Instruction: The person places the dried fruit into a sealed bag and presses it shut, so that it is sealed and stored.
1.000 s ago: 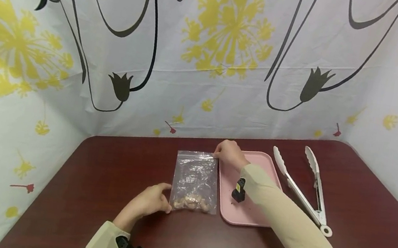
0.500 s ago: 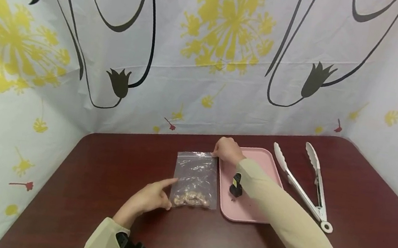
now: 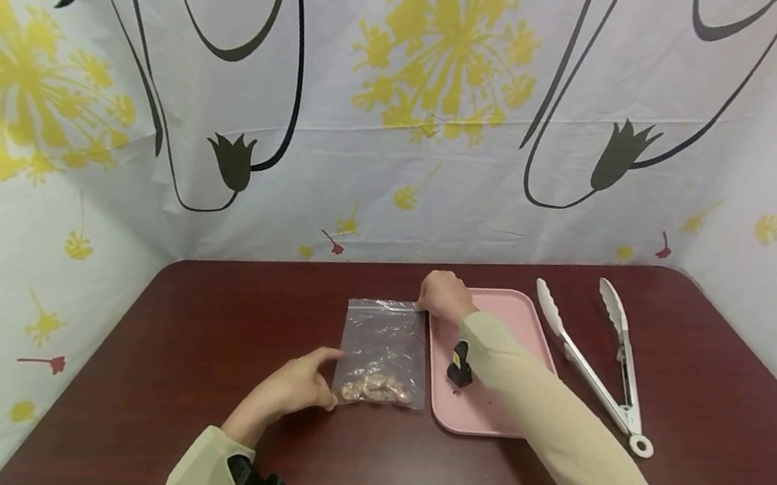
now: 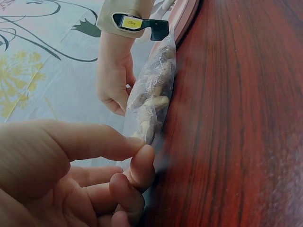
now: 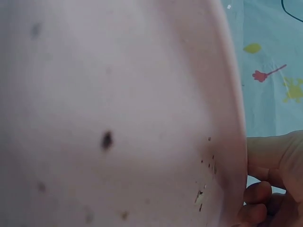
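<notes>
A clear zip bag [image 3: 384, 344] lies on the dark red table, with several pale brown lumps [image 3: 377, 388] gathered at its near end; their kind is unclear. My left hand [image 3: 292, 385] is at the bag's near left corner. In the left wrist view, the thumb and a finger of my left hand [image 4: 90, 161] pinch that corner. My right hand [image 3: 446, 295] pinches the bag's far right corner, beside the pink tray [image 3: 441, 401]. In the right wrist view, the tray hides part of my right hand [image 5: 279, 175], and the bag does not show.
White-tipped metal tongs [image 3: 605, 390] lie spread to the right of the tray. Small dark specks [image 5: 107, 140] dot the tray. A patterned cloth [image 3: 342, 146] hangs behind the table [image 3: 238, 321] and along its sides.
My left forefinger has straightened and reached up the bag's left edge, then drawn back slightly. The right hand keeps its hold on the far corner. The head view has shifted slightly.
</notes>
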`<action>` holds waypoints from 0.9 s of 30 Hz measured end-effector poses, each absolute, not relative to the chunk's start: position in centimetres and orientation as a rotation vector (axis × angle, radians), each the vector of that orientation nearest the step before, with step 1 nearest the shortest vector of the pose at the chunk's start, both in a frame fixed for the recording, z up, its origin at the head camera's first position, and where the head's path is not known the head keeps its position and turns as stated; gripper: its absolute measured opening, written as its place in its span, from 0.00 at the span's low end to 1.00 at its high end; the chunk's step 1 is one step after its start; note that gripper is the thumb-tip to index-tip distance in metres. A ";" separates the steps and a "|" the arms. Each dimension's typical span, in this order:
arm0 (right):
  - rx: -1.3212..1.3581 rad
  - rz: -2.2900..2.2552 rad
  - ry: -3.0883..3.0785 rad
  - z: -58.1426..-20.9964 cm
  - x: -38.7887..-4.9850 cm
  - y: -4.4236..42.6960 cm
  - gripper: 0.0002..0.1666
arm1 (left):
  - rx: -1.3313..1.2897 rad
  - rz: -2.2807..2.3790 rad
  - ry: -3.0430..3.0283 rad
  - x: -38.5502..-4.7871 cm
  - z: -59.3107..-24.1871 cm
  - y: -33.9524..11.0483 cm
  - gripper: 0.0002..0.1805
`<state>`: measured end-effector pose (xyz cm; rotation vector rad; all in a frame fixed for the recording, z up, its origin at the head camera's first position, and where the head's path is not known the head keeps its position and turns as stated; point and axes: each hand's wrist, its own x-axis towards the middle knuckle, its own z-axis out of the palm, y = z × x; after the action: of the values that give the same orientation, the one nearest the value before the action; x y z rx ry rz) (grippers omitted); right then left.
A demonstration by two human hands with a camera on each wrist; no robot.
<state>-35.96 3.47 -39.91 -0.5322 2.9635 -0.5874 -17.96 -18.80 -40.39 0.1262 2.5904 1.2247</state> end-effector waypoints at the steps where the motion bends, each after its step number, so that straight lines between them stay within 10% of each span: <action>1: -0.529 -0.578 2.965 -39.9 -35.9 3.5 0.08 | 0.119 1.225 2.595 -17.9 -40.4 -18.8 0.39; 27: -0.555 -0.691 2.872 -38.7 -35.0 5.1 0.10 | 0.075 1.228 2.640 -18.7 -41.4 -18.6 0.34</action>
<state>-35.00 5.10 -38.71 -0.5547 2.8721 -0.6907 -18.68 -18.55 -41.39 0.0754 2.6397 1.2281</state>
